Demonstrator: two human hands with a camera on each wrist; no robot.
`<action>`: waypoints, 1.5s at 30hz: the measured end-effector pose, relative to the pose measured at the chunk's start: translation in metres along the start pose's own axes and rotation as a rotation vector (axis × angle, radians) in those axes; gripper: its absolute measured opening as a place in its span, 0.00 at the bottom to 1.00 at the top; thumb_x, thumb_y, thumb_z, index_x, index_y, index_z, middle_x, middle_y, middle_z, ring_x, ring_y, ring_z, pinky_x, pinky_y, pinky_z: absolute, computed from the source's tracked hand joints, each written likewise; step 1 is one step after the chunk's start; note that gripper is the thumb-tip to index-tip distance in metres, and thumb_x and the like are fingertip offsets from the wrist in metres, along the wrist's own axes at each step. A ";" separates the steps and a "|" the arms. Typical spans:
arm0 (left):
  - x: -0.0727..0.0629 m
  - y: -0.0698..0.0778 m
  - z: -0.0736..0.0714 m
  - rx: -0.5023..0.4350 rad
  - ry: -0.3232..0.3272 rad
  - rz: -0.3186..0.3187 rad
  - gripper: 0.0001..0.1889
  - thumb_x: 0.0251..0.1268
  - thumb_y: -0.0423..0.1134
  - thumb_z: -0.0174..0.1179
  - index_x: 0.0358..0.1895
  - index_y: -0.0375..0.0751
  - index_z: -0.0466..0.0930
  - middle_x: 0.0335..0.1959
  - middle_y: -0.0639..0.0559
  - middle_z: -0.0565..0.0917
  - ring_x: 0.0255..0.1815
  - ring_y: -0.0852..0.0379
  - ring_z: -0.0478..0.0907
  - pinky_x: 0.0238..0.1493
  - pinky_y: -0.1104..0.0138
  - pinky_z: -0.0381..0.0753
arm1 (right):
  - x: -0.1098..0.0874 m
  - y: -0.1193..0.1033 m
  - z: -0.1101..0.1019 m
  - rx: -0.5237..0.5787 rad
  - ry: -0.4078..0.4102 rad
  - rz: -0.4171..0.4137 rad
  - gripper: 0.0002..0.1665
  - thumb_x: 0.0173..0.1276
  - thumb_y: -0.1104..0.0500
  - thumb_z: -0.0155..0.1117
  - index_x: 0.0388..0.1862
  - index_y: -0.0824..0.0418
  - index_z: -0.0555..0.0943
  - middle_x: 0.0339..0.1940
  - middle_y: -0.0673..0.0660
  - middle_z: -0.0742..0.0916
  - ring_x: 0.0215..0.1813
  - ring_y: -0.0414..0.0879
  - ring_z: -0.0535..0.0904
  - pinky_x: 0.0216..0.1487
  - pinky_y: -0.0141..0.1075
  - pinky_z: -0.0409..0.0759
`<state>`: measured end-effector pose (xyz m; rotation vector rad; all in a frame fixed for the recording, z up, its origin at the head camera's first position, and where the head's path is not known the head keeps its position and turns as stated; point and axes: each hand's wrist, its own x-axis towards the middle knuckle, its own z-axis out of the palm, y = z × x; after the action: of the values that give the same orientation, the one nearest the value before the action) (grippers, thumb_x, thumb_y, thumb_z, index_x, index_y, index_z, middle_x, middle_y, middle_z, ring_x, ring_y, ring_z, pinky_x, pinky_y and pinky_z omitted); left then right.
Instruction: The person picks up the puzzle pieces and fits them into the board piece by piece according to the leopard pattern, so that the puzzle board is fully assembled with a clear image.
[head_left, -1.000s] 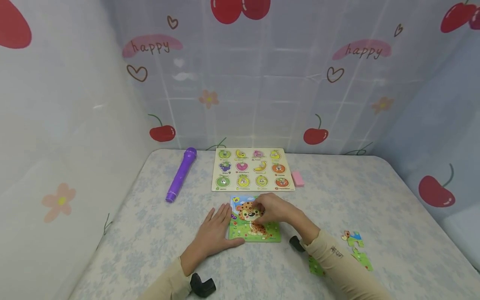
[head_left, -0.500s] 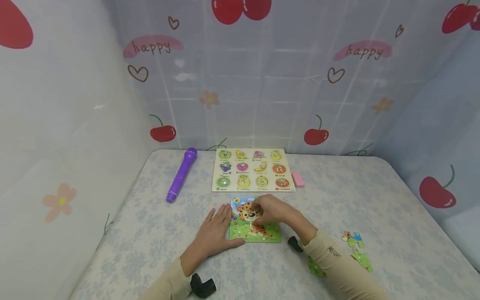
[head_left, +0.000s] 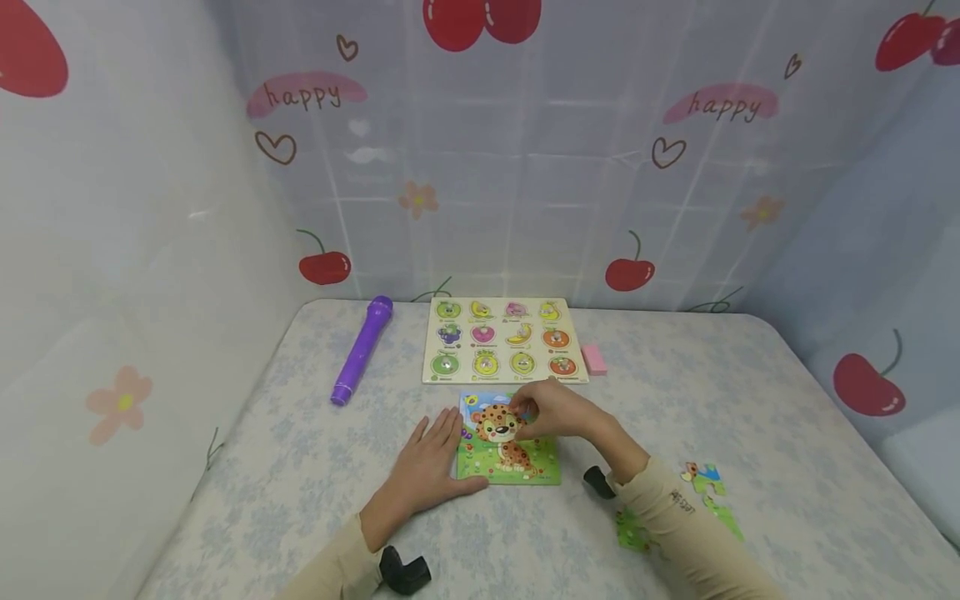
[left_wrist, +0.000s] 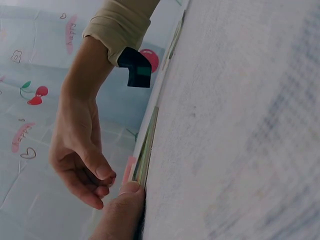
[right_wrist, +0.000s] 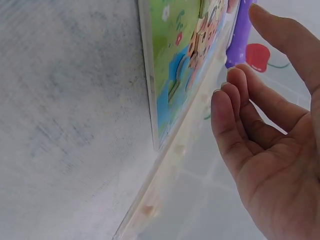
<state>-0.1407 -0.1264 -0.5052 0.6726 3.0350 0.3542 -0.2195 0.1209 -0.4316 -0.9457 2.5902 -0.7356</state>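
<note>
A square leopard jigsaw puzzle (head_left: pixel 480 462) lies on the table, showing a spotted cub on green grass under blue sky. My left hand (head_left: pixel 427 467) rests flat beside it, fingertips at the left edge and thumb (left_wrist: pixel 122 215) at the near corner. Over the upper right of the puzzle hovers my right hand (head_left: pixel 558 410), which covers part of the picture. In the right wrist view its thumb and bent fingers (right_wrist: pixel 227 115) stand apart, with nothing between them. Raised pieces and a blue shaped outline (right_wrist: pixel 175 75) show on the puzzle there.
Behind the puzzle lies a fruit peg board (head_left: pixel 504 350) with a pink block (head_left: pixel 594 360) at its right. A purple toy microphone (head_left: pixel 362 350) lies at the left. Several loose jigsaw pieces (head_left: pixel 705 479) lie at the right, some partly hidden by my right sleeve (head_left: pixel 690 529).
My right hand has lifted slightly and shifted to the right, uncovering more of the leopard's face. The left hand has stayed in place.
</note>
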 end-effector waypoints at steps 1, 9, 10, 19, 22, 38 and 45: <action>0.000 0.000 -0.001 0.000 0.001 0.002 0.59 0.55 0.81 0.42 0.77 0.35 0.49 0.79 0.42 0.53 0.80 0.48 0.49 0.78 0.48 0.49 | 0.000 0.001 0.000 0.005 -0.003 0.000 0.23 0.52 0.53 0.79 0.47 0.59 0.84 0.37 0.51 0.87 0.36 0.41 0.79 0.38 0.31 0.78; 0.000 0.001 0.000 0.009 0.002 0.000 0.59 0.55 0.81 0.42 0.77 0.35 0.49 0.79 0.43 0.53 0.80 0.48 0.49 0.78 0.48 0.50 | -0.005 0.004 0.002 0.030 -0.021 -0.025 0.26 0.51 0.54 0.80 0.49 0.61 0.83 0.37 0.53 0.85 0.36 0.47 0.78 0.36 0.31 0.77; 0.001 0.001 0.000 0.008 0.001 -0.003 0.59 0.55 0.82 0.42 0.77 0.35 0.49 0.79 0.43 0.53 0.80 0.48 0.49 0.78 0.48 0.49 | -0.006 0.003 0.001 0.039 -0.025 -0.025 0.27 0.51 0.54 0.79 0.49 0.61 0.83 0.38 0.53 0.85 0.36 0.47 0.78 0.37 0.31 0.77; 0.001 0.000 0.001 0.005 -0.018 -0.012 0.60 0.54 0.83 0.39 0.78 0.36 0.47 0.80 0.44 0.51 0.81 0.49 0.47 0.79 0.48 0.47 | -0.020 0.007 -0.005 0.060 -0.049 -0.003 0.32 0.52 0.52 0.79 0.55 0.62 0.81 0.46 0.54 0.86 0.44 0.47 0.81 0.44 0.35 0.80; 0.002 -0.001 0.001 0.003 -0.013 -0.010 0.60 0.54 0.83 0.40 0.78 0.36 0.47 0.80 0.44 0.50 0.81 0.49 0.47 0.79 0.48 0.47 | -0.027 0.009 -0.010 0.036 -0.041 -0.010 0.29 0.53 0.52 0.79 0.53 0.61 0.82 0.43 0.54 0.85 0.42 0.48 0.80 0.42 0.34 0.79; 0.001 0.000 0.002 0.000 -0.010 -0.013 0.60 0.54 0.82 0.41 0.78 0.36 0.47 0.80 0.44 0.51 0.81 0.49 0.47 0.79 0.48 0.47 | -0.076 0.032 -0.031 0.026 0.043 0.085 0.28 0.52 0.55 0.79 0.52 0.62 0.81 0.42 0.56 0.84 0.42 0.51 0.77 0.45 0.47 0.80; 0.001 0.000 0.002 -0.003 -0.007 -0.018 0.60 0.54 0.82 0.42 0.78 0.36 0.47 0.80 0.44 0.51 0.81 0.49 0.47 0.79 0.48 0.47 | -0.102 0.047 -0.037 0.022 0.073 0.162 0.29 0.51 0.55 0.79 0.52 0.62 0.81 0.42 0.55 0.84 0.43 0.50 0.76 0.43 0.44 0.80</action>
<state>-0.1416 -0.1251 -0.5067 0.6441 3.0313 0.3544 -0.1837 0.2328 -0.4173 -0.7050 2.6769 -0.7667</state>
